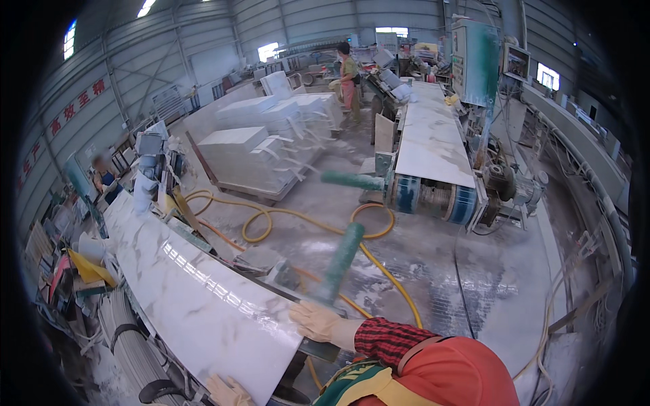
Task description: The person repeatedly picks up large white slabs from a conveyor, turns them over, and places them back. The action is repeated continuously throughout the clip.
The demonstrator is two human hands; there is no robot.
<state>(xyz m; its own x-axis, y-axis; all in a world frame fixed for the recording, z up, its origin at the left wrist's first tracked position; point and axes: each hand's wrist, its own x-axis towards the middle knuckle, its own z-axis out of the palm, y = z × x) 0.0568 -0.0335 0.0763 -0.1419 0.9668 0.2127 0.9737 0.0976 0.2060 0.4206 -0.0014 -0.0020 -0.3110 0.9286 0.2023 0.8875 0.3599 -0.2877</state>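
Observation:
A long, glossy white stone slab (196,298) with faint grey-brown veining stretches from beside me toward the far left. My right hand (313,321), pale and seemingly gloved, rests on the slab's right edge near its near corner, fingers stretched over the top. At the opposite long edge, my left hand (227,391) lies on the slab with its fingers spread; the wrist is cut off by the picture's lower edge. A green roller (343,260) sticks out just beyond my right hand. The undersides of both hands are hidden.
A yellow hose (389,274) loops over the wet floor. Ahead stands a belt conveyor (433,135) carrying a white slab, with a second green roller (352,179) beside it. Stacked slabs (237,159) sit behind. One person (349,81) stands farther off, another (105,179) at left.

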